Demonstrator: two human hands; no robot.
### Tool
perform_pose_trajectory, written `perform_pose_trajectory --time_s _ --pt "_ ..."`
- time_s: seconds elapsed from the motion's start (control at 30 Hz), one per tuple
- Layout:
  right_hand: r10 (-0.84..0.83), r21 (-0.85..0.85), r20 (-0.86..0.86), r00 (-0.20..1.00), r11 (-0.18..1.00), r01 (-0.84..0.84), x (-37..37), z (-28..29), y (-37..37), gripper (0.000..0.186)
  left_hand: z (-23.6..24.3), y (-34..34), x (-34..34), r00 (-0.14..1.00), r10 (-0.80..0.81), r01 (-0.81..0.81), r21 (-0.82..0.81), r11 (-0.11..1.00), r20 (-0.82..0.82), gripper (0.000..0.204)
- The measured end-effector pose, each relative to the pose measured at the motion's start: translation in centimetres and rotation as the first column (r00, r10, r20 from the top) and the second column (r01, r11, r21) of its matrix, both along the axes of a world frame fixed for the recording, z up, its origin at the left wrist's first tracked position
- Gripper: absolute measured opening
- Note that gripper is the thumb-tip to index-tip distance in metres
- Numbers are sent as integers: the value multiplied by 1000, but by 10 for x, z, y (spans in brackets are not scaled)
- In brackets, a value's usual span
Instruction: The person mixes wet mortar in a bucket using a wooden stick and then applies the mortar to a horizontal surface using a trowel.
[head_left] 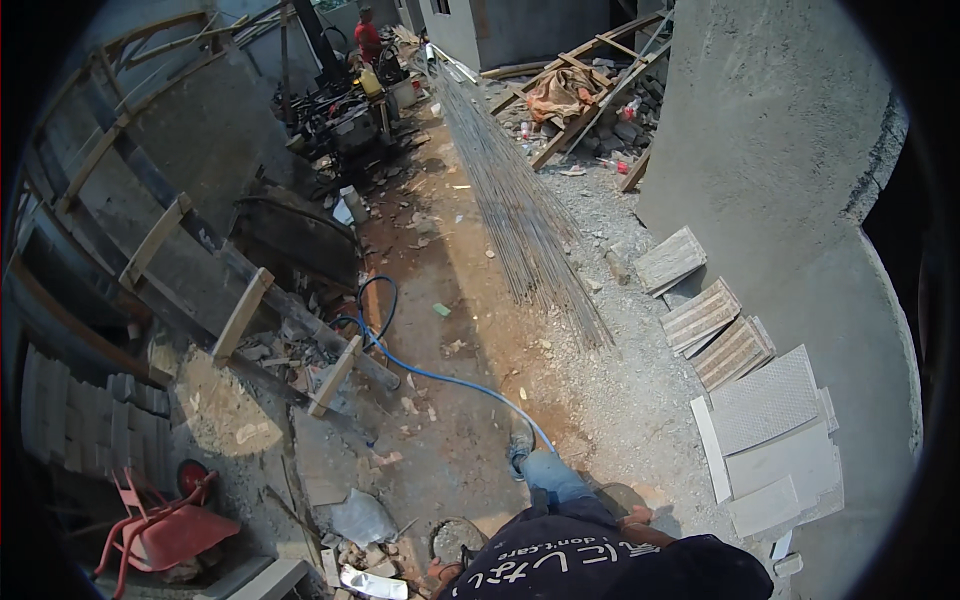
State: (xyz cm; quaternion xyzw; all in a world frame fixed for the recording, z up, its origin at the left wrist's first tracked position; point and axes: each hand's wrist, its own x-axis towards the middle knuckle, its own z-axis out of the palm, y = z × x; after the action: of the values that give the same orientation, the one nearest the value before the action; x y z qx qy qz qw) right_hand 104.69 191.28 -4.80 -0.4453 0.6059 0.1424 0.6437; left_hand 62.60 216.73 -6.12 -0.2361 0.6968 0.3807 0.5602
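Observation:
My arms hang down at both sides of my dark shirt, one leg in blue jeans stretched forward. My left hand (440, 569) is closed at the near rim of a round bucket (457, 538) with grey stuff in it. Its handle is too small to make out. On the other side, my right hand (636, 520) is closed by a second round bucket (622, 496), mostly in shade and partly hidden by my body. A blue hose (450, 379) runs along the ground up to my leg.
Long thin steel bars (510, 200) lie ahead. Tiles (765, 400) and boxes (702, 315) lean by the right wall. A wooden ladder-like frame (240, 310) leans at left, above a red wheelbarrow (175, 535). A person in red (368, 38) stands far off near machinery (345, 125).

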Motion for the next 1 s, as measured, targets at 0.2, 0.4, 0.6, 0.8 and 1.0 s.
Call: perform_pose_trajectory --time_s 0.2,0.4,0.6,0.8,1.0 --pt "-54 -54 -47 997 997 51 95 16 142 29 13 163 98 986 -160 157 -49 986 -57 28" --pt "-150 -2 -26 988 989 150 225 -1 310 28 9 322 220 985 -169 168 36 985 27 29" --pt "-93 57 44 995 994 90 359 -11 482 24 -13 508 365 992 -130 129 140 982 -5 28" --pt "-88 27 38 995 996 87 473 3 640 24 36 676 514 989 -115 135 248 959 -91 21" --pt "-80 -32 -2 997 996 79 564 0 770 26 15 852 633 1000 -24 24 -77 997 6 29"
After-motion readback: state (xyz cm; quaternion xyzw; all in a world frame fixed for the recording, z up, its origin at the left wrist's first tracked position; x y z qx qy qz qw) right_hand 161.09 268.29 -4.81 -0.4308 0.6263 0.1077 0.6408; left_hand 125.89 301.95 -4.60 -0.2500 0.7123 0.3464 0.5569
